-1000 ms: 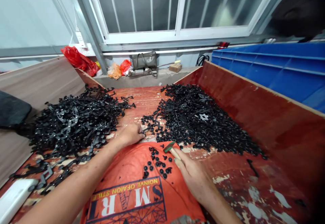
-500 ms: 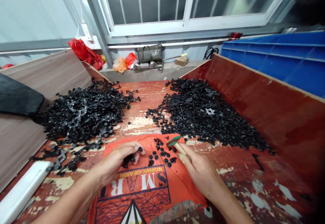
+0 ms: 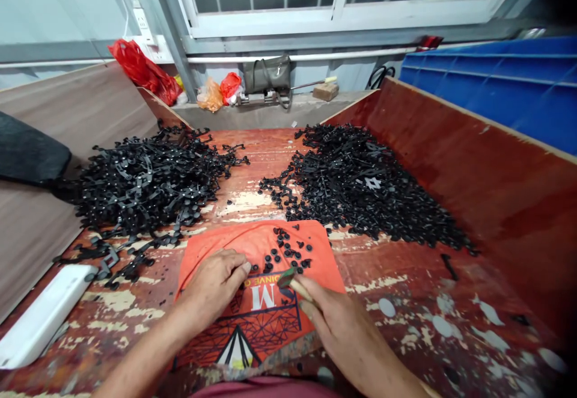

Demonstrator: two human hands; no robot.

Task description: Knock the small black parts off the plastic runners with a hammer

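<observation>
On the orange printed cloth my left hand rests palm down, fingers curled over black plastic parts that are mostly hidden beneath it. A dark edge shows under its fingers, and a small round black piece lies by the thumb. My right hand grips the pale handle of a small tool with a green, blade-like head, whose exact kind I cannot make out. That head is over the cloth's lettering, just below several loose black round-headed pieces.
A heap of black linked parts lies left, and another of small black pieces right. Wooden boards wall the worn red table. A white oblong case sits front left; a blue crate stands beyond the right board.
My left hand has turned palm down and come lower onto the cloth. My right hand has brought the tool down and left, toward the left hand. The view has tilted slightly downward.
</observation>
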